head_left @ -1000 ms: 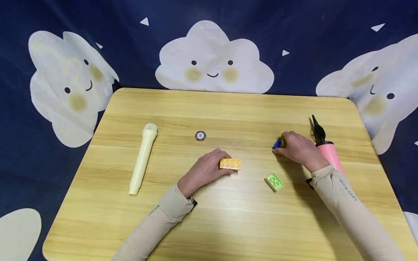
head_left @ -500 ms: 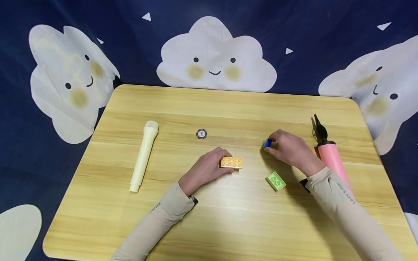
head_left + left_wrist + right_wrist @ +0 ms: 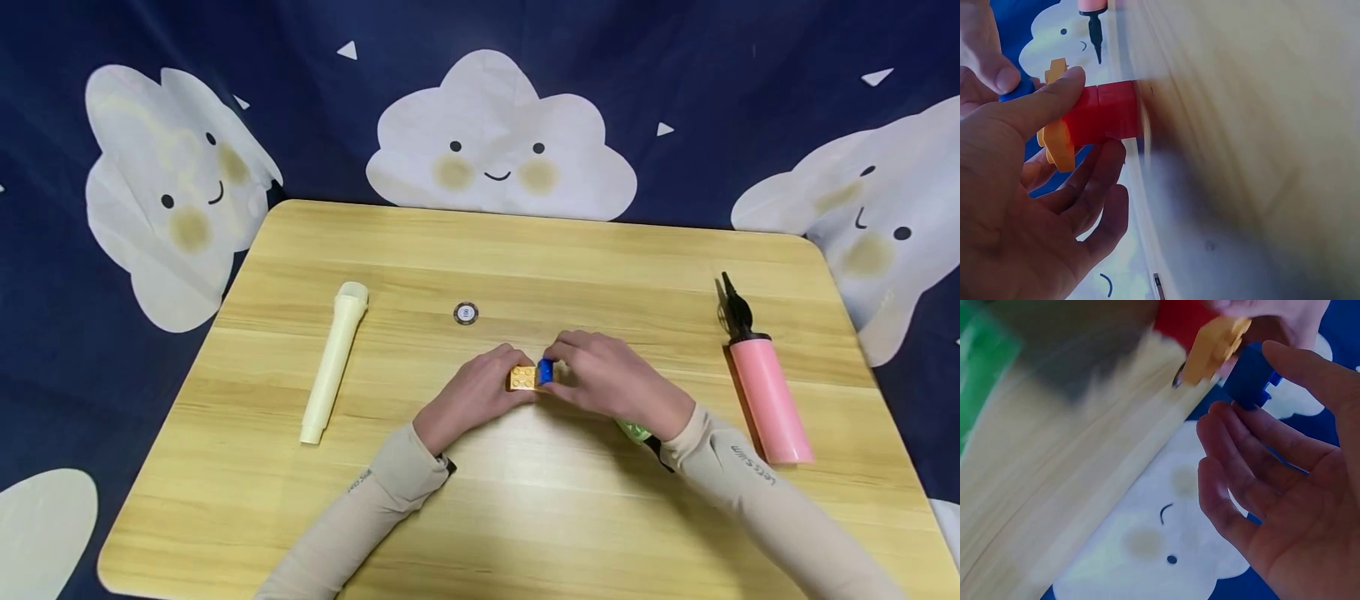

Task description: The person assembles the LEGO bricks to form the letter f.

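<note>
My left hand grips a stack of toy building bricks. In the left wrist view a long orange brick tops red bricks that stand on the table. My right hand pinches a small blue brick between thumb and fingers. Seen from the head, that blue brick is over the right end of the orange brick's studs; whether the two touch I cannot tell. A light green brick lies on the table, partly hidden under my right wrist.
On the wooden table, a cream toy microphone lies at the left. A poker chip is beyond my left hand. To the right lies a pink hand pump with a black nozzle. A blue cloth with clouds hangs behind.
My right hand has carried the blue brick left, from near the pump to the orange brick. My left hand keeps its hold in nearly the same spot. The green brick is now partly covered.
</note>
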Tool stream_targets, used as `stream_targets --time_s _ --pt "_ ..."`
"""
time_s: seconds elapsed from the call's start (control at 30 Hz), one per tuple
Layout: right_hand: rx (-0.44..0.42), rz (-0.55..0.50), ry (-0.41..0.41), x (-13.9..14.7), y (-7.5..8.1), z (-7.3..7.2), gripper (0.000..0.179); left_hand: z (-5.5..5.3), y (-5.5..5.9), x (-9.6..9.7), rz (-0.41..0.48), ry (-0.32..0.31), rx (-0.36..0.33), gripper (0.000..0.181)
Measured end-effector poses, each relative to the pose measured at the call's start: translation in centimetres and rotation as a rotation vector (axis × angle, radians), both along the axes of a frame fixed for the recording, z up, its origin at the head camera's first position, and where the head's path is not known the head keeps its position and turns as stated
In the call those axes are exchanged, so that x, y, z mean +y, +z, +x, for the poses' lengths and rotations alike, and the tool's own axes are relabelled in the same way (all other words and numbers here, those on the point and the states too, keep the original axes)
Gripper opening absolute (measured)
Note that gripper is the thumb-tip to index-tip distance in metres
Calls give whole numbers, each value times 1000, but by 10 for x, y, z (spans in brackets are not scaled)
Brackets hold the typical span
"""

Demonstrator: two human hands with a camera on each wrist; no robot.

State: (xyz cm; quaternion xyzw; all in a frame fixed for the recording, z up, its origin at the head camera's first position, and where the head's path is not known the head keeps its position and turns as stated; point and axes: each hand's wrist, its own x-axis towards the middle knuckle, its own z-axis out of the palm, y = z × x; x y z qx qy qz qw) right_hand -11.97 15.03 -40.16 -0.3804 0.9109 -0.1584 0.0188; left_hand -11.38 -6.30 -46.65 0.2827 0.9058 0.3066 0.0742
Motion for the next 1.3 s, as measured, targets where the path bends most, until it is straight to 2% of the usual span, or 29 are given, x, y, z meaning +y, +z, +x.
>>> stream_targets --time_s 0.23,0.43,0.73,0.93,1.3 --pt "1 13 33 -12 -4 1 38 -1 -1 2 -5 -17 41 33" --pt "23 32 24 -16 -5 0 36 -2 0 3 -20 -21 28 30" --pt "3 40 50 -24 -3 -2 31 -1 0 1 -10 -20 33 27" --pt "-22 45 37 -25 -3 -3 26 -2 0 1 -11 -20 34 26" --pt "-29 42 38 -25 -3 -3 25 -2 2 1 -6 -16 36 26"
